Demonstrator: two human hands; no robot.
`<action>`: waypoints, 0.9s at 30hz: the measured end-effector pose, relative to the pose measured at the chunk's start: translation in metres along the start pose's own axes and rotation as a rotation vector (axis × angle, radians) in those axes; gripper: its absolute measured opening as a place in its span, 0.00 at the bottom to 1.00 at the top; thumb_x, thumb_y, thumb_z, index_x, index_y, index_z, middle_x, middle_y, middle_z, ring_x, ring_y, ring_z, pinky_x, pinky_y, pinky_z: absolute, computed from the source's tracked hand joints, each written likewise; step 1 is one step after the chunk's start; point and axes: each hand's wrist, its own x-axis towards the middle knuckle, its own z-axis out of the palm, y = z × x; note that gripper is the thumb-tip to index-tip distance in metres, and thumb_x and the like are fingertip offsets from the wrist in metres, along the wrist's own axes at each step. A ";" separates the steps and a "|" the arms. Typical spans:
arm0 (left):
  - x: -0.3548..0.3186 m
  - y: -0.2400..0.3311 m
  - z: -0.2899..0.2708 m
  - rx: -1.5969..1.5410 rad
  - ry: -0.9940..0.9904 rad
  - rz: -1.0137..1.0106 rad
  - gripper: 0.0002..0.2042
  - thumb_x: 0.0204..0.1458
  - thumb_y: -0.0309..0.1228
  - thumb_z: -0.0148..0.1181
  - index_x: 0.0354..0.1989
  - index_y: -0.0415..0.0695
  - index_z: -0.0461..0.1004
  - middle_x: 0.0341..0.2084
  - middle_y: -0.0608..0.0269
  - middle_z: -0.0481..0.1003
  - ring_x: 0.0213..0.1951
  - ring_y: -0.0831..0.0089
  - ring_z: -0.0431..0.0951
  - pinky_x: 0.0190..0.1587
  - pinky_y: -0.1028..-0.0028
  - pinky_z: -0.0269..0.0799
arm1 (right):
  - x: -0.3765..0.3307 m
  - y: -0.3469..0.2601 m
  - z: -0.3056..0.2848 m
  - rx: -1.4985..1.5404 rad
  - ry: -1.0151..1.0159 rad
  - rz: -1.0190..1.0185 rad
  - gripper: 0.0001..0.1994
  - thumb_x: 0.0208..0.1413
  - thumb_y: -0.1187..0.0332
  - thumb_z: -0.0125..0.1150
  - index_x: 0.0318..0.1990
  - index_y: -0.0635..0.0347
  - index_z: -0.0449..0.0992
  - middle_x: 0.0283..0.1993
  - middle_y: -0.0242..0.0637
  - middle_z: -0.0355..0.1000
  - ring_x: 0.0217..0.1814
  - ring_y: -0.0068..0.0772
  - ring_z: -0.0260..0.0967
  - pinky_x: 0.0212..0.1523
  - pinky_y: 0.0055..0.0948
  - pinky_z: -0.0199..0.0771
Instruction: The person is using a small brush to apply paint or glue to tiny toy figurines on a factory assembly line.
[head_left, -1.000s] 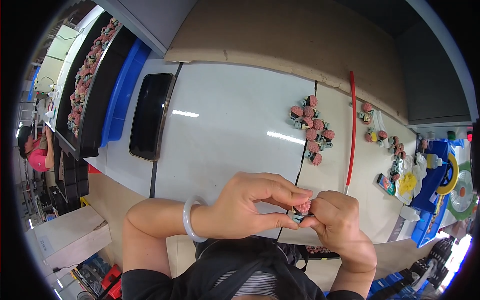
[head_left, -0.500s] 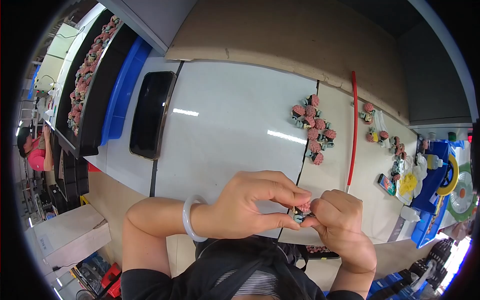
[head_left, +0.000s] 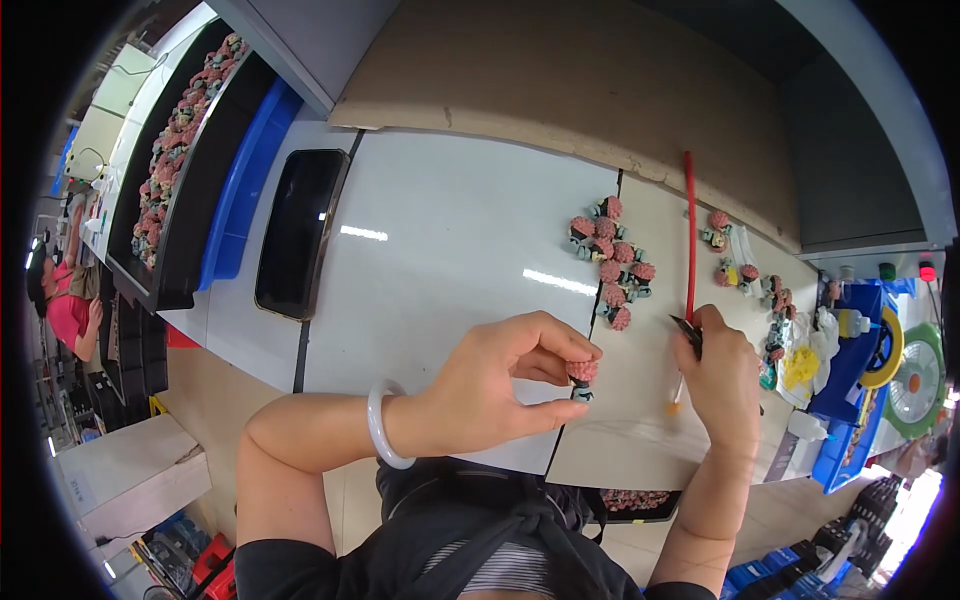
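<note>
Between thumb and fingertips my left hand [head_left: 490, 385] holds a small figurine [head_left: 582, 378] with a bumpy pink top and a dark and grey-green lower part. My right hand [head_left: 722, 375] is to the right, apart from the figurine, closed around a dark, pointed tool [head_left: 688, 328] whose exact kind I cannot make out. Beside that hand lies a thin red-handled brush [head_left: 690, 235], its pale tip toward me. Beyond my hands a cluster of similar figurines [head_left: 612, 262] lies on the table. More figurines [head_left: 750, 275] lie to the right of the brush.
A black phone [head_left: 303, 232] lies at the left. Past it stand a blue tray [head_left: 240, 190] and a black tray [head_left: 182, 262] full of figurines. At the right are yellow-stained tissue [head_left: 800, 368], a white bottle [head_left: 808, 428], a blue bin [head_left: 848, 385] and a green fan [head_left: 915, 380]. Another person [head_left: 70, 300] sits far left.
My right hand has moved away from the figurine, right and farther out toward the brush, and the dark tool in it now shows. The left hand still holds the figurine, slightly farther out.
</note>
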 end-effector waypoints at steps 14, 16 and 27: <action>0.000 0.001 0.000 0.550 0.025 0.311 0.16 0.32 0.18 0.66 0.27 0.38 0.64 0.30 0.55 0.70 0.36 0.69 0.77 0.40 0.76 0.75 | -0.026 -0.020 0.006 1.025 0.501 -0.430 0.07 0.48 0.83 0.47 0.34 0.64 0.59 0.18 0.35 0.66 0.19 0.29 0.64 0.21 0.24 0.66; 0.001 -0.001 0.001 0.505 0.014 0.281 0.16 0.32 0.19 0.66 0.29 0.39 0.64 0.31 0.55 0.70 0.36 0.69 0.77 0.39 0.76 0.74 | -0.037 -0.023 -0.007 0.846 0.356 -0.629 0.10 0.46 0.81 0.51 0.34 0.62 0.59 0.18 0.35 0.66 0.19 0.28 0.65 0.20 0.23 0.65; 0.004 0.007 -0.005 -0.248 -0.203 -0.153 0.16 0.47 0.19 0.53 0.47 0.36 0.66 0.40 0.59 0.69 0.45 0.70 0.72 0.52 0.67 0.66 | -0.006 -0.002 -0.016 0.057 0.077 -0.028 0.08 0.52 0.69 0.51 0.32 0.65 0.64 0.22 0.47 0.67 0.22 0.48 0.64 0.24 0.34 0.62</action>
